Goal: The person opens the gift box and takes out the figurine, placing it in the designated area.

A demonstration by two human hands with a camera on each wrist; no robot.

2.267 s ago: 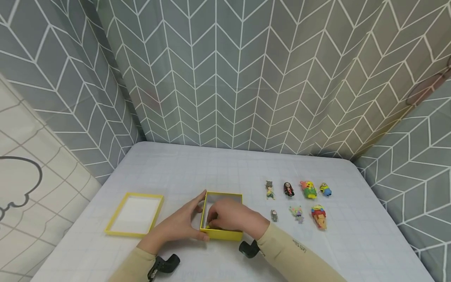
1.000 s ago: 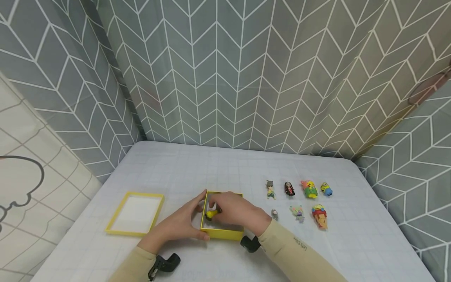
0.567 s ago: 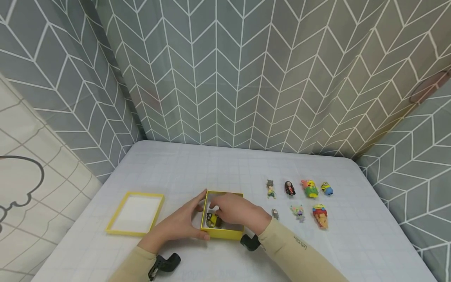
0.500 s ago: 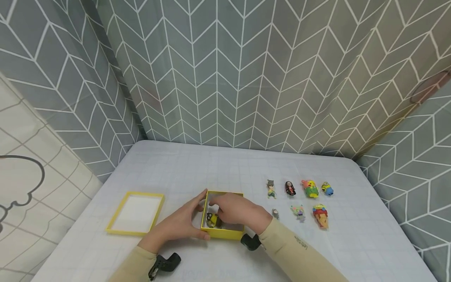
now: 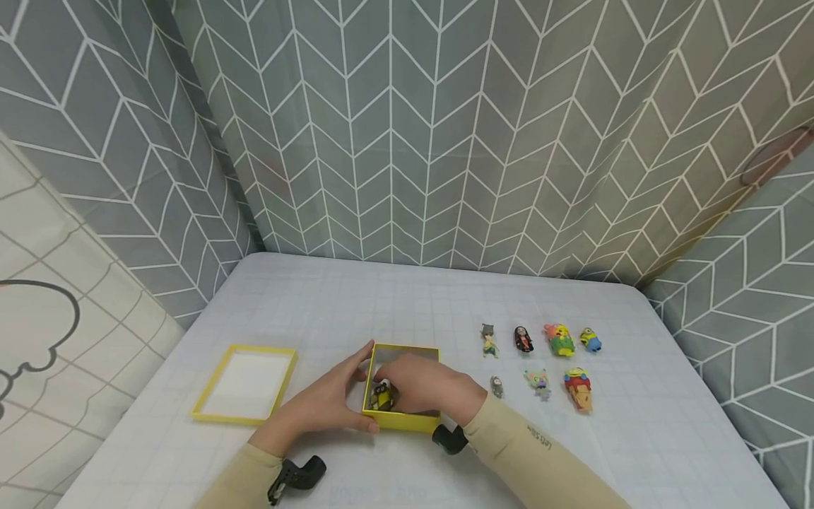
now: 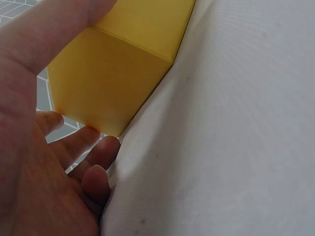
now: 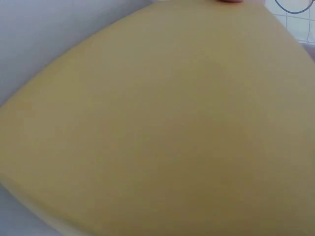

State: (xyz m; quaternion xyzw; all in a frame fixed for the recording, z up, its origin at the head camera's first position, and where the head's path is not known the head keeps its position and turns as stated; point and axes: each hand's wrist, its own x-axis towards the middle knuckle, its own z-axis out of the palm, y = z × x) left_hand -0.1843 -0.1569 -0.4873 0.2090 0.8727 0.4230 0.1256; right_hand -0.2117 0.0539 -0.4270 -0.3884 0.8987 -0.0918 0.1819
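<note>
- The right hand (image 5: 422, 387) reaches down into the yellow box (image 5: 403, 421), and its fingers are curled over a small yellow and black toy (image 5: 383, 396) inside.
- I cannot tell if the right grip really pinches the toy or only touches it, because the hand covers most of it.
- The toy sits in the left part of the box, close to the left wall.
- The right wrist view shows only the yellow wall of the box, very close and blurry.
- The left hand (image 5: 324, 405) holds the box by its left side; the thumb presses the near left corner and the fingers lie along the left wall.
- In the left wrist view the left hand (image 6: 34, 147) has its thumb on top of the yellow box (image 6: 108, 73) and its fingers curled under the corner, so this grip is closed around the box.
- The box stands on the white bench (image 5: 356, 304), near the front edge.
- A yellow lid (image 5: 245, 385) lies flat on the bench, well to the left of the box, with its white inside facing up.
- To the right of the box are seven small toy figures (image 5: 561, 341) lying on the bench in two rows.
- A little grey figure (image 5: 496, 386) is the closest one to the right hand's sleeve.
- Grey cloth with white zigzag lines (image 5: 407, 141) hangs behind the bench.
</note>
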